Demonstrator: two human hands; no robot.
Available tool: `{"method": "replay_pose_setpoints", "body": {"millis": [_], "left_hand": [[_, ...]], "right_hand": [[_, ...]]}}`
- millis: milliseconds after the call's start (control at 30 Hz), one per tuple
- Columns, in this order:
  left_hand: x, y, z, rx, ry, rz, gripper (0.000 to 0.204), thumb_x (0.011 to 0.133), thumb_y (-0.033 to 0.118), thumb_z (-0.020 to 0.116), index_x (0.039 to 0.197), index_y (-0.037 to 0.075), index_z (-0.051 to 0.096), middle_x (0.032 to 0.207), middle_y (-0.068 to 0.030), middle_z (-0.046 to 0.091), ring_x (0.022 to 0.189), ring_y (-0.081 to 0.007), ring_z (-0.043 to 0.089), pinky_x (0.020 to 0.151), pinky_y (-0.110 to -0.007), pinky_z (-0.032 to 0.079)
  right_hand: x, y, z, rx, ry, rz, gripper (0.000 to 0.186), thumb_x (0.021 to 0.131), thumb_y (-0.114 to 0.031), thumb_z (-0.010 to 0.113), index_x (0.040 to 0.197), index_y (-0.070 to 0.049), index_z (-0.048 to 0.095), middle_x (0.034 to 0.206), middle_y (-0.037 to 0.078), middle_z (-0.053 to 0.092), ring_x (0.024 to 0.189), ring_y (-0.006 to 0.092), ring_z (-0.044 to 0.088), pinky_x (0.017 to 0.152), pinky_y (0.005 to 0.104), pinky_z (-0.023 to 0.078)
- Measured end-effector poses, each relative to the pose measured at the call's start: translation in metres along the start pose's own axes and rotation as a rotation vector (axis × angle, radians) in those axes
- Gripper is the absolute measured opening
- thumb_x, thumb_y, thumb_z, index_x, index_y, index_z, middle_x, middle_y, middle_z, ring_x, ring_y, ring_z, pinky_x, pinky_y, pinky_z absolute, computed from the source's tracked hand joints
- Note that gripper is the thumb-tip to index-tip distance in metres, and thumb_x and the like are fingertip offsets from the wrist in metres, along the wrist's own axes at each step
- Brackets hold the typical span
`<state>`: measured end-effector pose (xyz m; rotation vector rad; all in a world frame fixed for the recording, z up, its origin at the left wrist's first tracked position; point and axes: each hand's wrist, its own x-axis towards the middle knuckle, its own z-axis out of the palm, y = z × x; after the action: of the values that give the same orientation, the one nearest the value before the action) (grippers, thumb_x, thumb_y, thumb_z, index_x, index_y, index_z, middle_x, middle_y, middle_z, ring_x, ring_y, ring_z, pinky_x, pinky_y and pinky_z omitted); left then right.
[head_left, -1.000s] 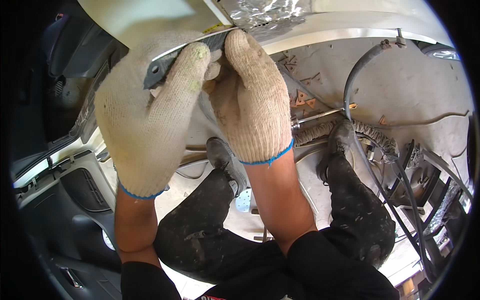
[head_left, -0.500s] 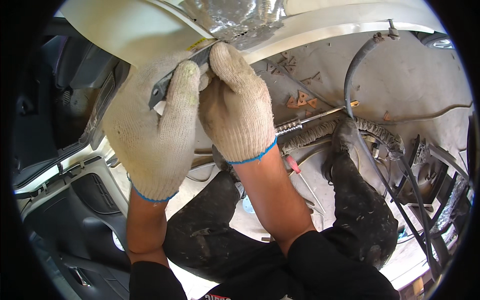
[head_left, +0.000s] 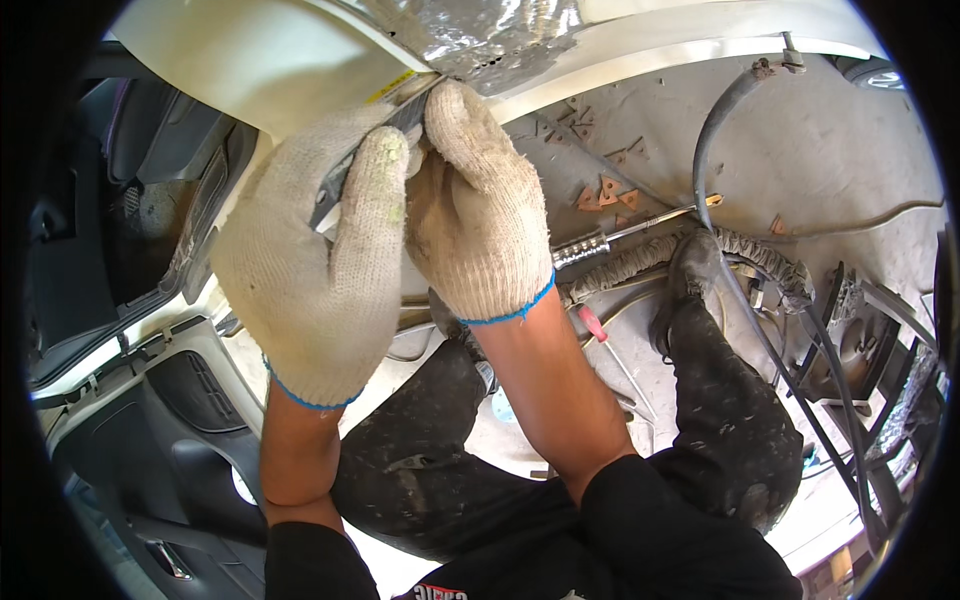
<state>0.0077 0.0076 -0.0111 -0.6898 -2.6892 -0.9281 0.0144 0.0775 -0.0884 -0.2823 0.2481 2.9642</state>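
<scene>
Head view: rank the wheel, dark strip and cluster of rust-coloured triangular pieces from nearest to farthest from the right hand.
1. Dark strip: at the fingertips of the right hand.
2. Triangular pieces: clustered beyond the hand's right side.
3. Wheel: far upper right.

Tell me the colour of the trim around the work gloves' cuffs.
The trim is blue on both gloves, best seen in the head view.

The strip (head_left: 408, 113) lay in the left hand (head_left: 310, 245), its far end beside the right hand (head_left: 483, 205) at the body panel (head_left: 270, 60). The door (head_left: 140, 430) stood left; rightward on the floor (head_left: 800, 150), metal pieces (head_left: 608, 188) lay beyond the rod (head_left: 583, 248), the screwdriver (head_left: 592, 322) before it.
</scene>
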Motion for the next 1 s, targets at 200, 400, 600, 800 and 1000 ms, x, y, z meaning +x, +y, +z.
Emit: {"method": "replay_pose_setpoints", "body": {"millis": [200, 400, 600, 800, 1000], "left_hand": [[0.002, -0.003, -0.004, 0.031, -0.010, -0.016, 0.019, 0.093, 0.011, 0.066, 0.104, -0.003, 0.070, 0.094, -0.0091, 0.071, 0.083, -0.0123, 0.064, 0.076, -0.026, 0.050], [-0.002, -0.004, -0.002, 0.029, -0.026, 0.031, 0.021, 0.093, 0.013, 0.067, 0.105, -0.004, 0.070, 0.094, -0.0092, 0.071, 0.083, -0.0114, 0.063, 0.075, -0.025, 0.050], [-0.004, -0.012, 0.003, 0.052, -0.025, 0.130, 0.021, 0.093, 0.011, 0.066, 0.106, -0.005, 0.070, 0.096, -0.0106, 0.071, 0.086, -0.0127, 0.064, 0.078, -0.026, 0.051], [-0.005, -0.013, 0.005, 0.038, 0.015, 0.205, 0.020, 0.093, 0.009, 0.065, 0.107, -0.006, 0.069, 0.097, -0.0117, 0.071, 0.087, -0.0131, 0.064, 0.078, -0.026, 0.051], [-0.005, -0.014, 0.006, 0.014, -0.013, 0.117, 0.021, 0.094, 0.009, 0.065, 0.108, -0.007, 0.068, 0.098, -0.0120, 0.072, 0.087, -0.0133, 0.065, 0.077, -0.025, 0.051]], "right_hand": [[0.007, 0.006, -0.006, -0.020, -0.079, -0.020, 0.016, 0.098, -0.019, 0.060, 0.097, -0.003, 0.060, 0.092, 0.006, 0.063, 0.090, 0.0148, 0.059, 0.084, 0.0305, 0.048], [0.003, 0.002, -0.009, 0.022, -0.119, -0.013, 0.017, 0.097, -0.019, 0.062, 0.101, -0.003, 0.061, 0.095, 0.005, 0.064, 0.091, 0.0156, 0.060, 0.083, 0.0310, 0.049], [0.003, 0.001, -0.007, 0.062, -0.091, -0.005, 0.016, 0.097, -0.019, 0.061, 0.103, -0.003, 0.061, 0.096, 0.006, 0.065, 0.089, 0.0165, 0.062, 0.084, 0.0307, 0.051], [0.008, 0.003, -0.014, 0.103, -0.211, 0.006, 0.018, 0.100, -0.019, 0.056, 0.104, -0.003, 0.059, 0.097, 0.006, 0.064, 0.091, 0.0154, 0.062, 0.085, 0.0298, 0.051], [0.008, 0.002, -0.017, 0.035, -0.168, -0.023, 0.017, 0.099, -0.019, 0.058, 0.104, -0.003, 0.059, 0.095, 0.006, 0.065, 0.088, 0.0153, 0.063, 0.080, 0.0294, 0.053]]}}
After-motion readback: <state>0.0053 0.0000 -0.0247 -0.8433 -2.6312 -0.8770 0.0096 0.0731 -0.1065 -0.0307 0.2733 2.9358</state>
